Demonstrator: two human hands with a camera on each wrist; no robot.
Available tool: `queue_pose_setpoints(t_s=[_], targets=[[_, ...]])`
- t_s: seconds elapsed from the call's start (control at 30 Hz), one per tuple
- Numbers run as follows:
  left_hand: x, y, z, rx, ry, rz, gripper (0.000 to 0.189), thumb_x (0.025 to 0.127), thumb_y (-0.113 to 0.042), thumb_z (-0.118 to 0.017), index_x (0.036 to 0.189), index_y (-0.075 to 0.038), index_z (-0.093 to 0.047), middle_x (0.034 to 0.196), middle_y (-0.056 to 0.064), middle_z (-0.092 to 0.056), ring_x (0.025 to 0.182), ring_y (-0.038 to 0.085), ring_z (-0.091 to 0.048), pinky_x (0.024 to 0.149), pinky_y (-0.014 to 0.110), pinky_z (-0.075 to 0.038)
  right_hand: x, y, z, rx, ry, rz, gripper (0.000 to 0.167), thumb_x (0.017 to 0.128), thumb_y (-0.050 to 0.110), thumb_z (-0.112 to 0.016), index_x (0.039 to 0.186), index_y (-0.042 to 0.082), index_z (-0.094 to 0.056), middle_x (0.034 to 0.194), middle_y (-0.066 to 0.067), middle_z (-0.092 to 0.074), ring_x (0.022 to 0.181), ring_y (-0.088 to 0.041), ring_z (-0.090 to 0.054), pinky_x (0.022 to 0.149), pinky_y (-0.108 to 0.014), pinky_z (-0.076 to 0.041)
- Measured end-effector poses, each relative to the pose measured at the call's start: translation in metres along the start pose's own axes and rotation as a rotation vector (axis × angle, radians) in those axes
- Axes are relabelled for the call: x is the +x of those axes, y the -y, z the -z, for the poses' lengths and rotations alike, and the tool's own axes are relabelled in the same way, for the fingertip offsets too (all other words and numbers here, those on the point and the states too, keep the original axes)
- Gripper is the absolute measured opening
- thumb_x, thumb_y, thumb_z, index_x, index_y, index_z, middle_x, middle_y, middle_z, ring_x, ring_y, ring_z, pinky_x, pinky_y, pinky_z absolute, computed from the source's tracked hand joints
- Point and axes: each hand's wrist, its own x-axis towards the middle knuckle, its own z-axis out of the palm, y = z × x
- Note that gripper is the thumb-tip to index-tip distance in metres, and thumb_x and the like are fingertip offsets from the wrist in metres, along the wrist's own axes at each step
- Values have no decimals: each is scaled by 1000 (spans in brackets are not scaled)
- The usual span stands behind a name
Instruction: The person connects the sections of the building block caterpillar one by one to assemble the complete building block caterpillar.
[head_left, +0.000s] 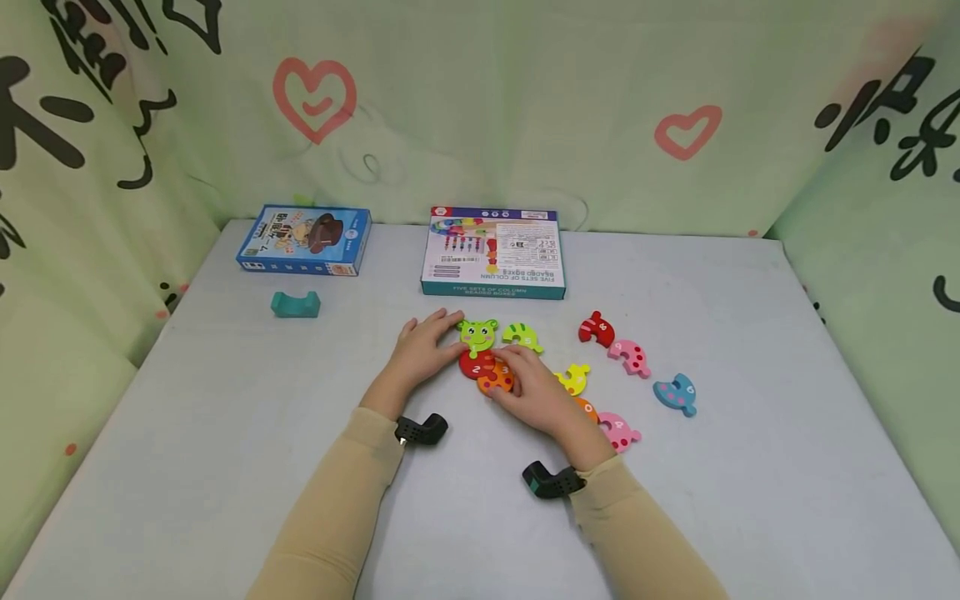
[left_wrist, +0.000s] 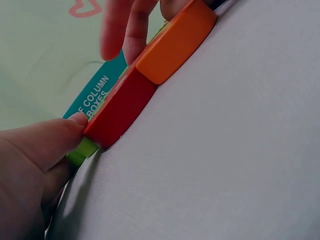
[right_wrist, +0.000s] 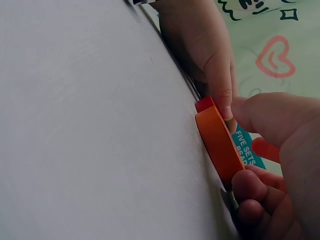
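At the middle of the table lies a green animal-head puzzle piece (head_left: pixel 477 335), joined to a red piece marked 2 (head_left: pixel 474 367) and an orange spotted piece marked 3 (head_left: pixel 492 382). My left hand (head_left: pixel 423 354) holds the green head between its fingers and thumb; the thumb tip also meets the red piece in the left wrist view. My right hand (head_left: pixel 542 398) grips the orange piece (right_wrist: pixel 218 145) at its right side, thumb and fingers around its edge. The orange piece touches the red piece (left_wrist: pixel 122 110). The right hand partly hides the orange piece.
Right of the hands lie loose pieces: green (head_left: pixel 523 336), yellow (head_left: pixel 575 380), red (head_left: pixel 596 329), pink (head_left: pixel 631 357), blue (head_left: pixel 676 393), another pink (head_left: pixel 619 432). Behind stand a blue box (head_left: pixel 306 240), a white box (head_left: pixel 493 252) and a teal block (head_left: pixel 296 305).
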Motion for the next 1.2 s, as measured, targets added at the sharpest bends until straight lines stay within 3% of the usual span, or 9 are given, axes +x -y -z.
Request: queue_pose_setpoints(t_s=[0.13, 0.23, 0.33, 0.4, 0.6, 0.83, 0.97, 1.2], targets=[[0, 0, 0, -1, 0, -2, 56, 86, -44, -55, 136, -22, -42, 143, 1, -39, 138, 18, -25, 114, 47, -4, -1, 2, 3, -8, 9, -3, 57, 83, 36, -62, 134, 18, -45, 138, -5, -38, 119, -23, -45, 97, -40, -44], [1, 0, 0, 1, 0, -1, 56, 86, -44, -55, 136, -22, -42, 143, 1, -39, 138, 18, -25, 114, 46, -4, -3, 5, 9, 4, 4, -12, 58, 83, 36, -63, 135, 19, -43, 139, -4, -35, 97, -19, -54, 82, -34, -51], [2, 0, 0, 0, 1, 1, 56, 86, -44, -55, 137, -23, -42, 144, 0, -38, 138, 18, -25, 114, 46, -3, -5, 7, 17, 23, -8, -14, 58, 83, 33, -63, 136, 19, -41, 141, -2, -31, 75, -14, -50, 63, -26, -48], [3, 0, 0, 0, 3, 2, 56, 86, -44, -55, 137, -23, -41, 144, 0, -38, 138, 17, -24, 114, 45, -3, -8, 9, 25, 18, -15, -12, 58, 83, 30, -63, 136, 19, -41, 141, -2, -31, 74, -13, -48, 60, -24, -46], [5, 1, -1, -6, 9, -3, 56, 86, -44, -55, 137, -23, -42, 144, 0, -38, 138, 17, -24, 114, 45, -2, -26, -3, 55, -29, -53, -20, 58, 84, 27, -64, 136, 15, -41, 143, -5, -30, 89, -16, -51, 69, -27, -50], [7, 2, -5, -1, 8, -7, 57, 86, -45, -54, 137, -24, -41, 144, -2, -38, 139, 16, -23, 114, 45, -2, -62, -52, 91, -89, -158, -91, 61, 83, 21, -65, 136, 7, -39, 141, -16, -29, 100, -27, -48, 76, -43, -53], [5, 3, -4, 0, 5, 0, 56, 86, -44, -55, 137, -24, -41, 145, -1, -37, 138, 17, -23, 114, 46, -3, -81, -73, 100, -135, -169, -140, 61, 83, 23, -65, 135, 3, -38, 137, -20, -31, 102, -32, -48, 85, -53, -47], [0, 4, -2, -11, 1, 10, 57, 86, -44, -55, 137, -22, -42, 145, 2, -36, 138, 19, -25, 114, 46, -2, -97, -92, 103, -167, -187, -156, 61, 83, 24, -64, 133, 1, -39, 137, -22, -31, 103, -33, -48, 88, -57, -43]])
